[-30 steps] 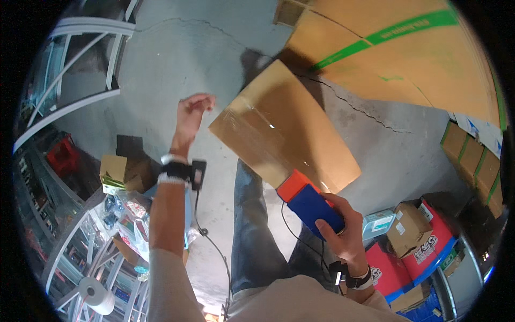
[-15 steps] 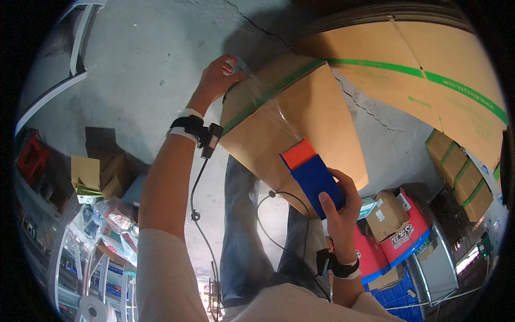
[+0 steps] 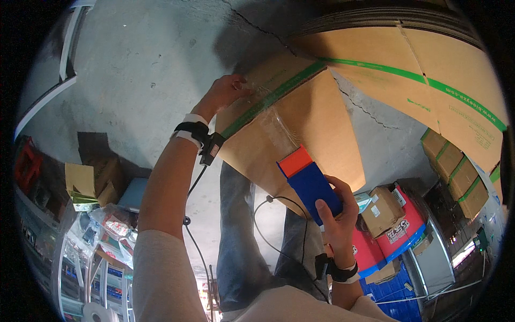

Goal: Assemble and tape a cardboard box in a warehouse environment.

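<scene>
A brown cardboard box (image 3: 322,123) with a green stripe along its edge stands in front of my legs. A strip of clear packing tape (image 3: 276,129) runs across its top and over the striped edge. My left hand (image 3: 224,95) is at the far left side of the box, its bent fingers closed on the tape's end; the fingertips are partly hidden. My right hand (image 3: 339,212) grips a blue tape dispenser (image 3: 314,190) with an orange front, tilted over the near part of the box. The tape leads up to the dispenser's orange end.
Large flat cardboard sheets (image 3: 375,48) with a green stripe lean at the far right. Smaller brown boxes (image 3: 450,166) lie beyond the right side, near a red and blue container (image 3: 394,231) bearing a carton. At left are an open carton (image 3: 80,180) and plastic bags (image 3: 115,222). Cables hang from both wrists.
My left hand has come down toward the box side with the tape, which now lies closer to the top and edge. The dispenser has shifted slightly left and nearer.
</scene>
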Demonstrator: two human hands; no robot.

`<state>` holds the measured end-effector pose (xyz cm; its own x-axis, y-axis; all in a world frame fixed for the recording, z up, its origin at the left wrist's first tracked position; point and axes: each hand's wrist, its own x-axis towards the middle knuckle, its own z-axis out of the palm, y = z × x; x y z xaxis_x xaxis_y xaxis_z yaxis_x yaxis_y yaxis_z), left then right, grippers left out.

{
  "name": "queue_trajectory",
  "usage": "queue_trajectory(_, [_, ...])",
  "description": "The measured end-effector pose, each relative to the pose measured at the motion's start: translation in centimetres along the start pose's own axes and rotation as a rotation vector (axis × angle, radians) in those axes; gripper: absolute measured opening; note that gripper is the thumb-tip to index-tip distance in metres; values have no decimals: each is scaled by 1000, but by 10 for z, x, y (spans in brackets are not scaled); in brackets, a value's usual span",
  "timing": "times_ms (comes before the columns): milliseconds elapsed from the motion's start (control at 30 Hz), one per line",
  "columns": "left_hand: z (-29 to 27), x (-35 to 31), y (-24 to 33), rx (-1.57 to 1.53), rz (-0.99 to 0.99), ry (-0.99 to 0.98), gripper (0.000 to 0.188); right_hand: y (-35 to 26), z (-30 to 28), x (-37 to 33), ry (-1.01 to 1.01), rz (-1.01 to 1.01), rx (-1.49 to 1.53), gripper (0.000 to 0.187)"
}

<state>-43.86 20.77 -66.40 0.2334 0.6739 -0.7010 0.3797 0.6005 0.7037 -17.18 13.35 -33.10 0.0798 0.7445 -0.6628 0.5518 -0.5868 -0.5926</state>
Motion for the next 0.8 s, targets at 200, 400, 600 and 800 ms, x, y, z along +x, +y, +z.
queue_trajectory(200, [2, -10, 1, 481, -88, 340, 72, -1, 4, 2, -4, 12, 61, 47])
queue_trajectory(400, [-25, -20, 11, -241, -102, -349, 72, 12, 0, 5, -21, 13, -42, 48])
queue_trajectory(600, [-11, -21, 12, -93, -116, -470, 61, 28, 8, 15, -51, 62, -12, 47])
queue_trajectory(800, [-36, -52, 66, 168, -132, -100, 65, 70, 11, 32, -54, -15, -129, 49])
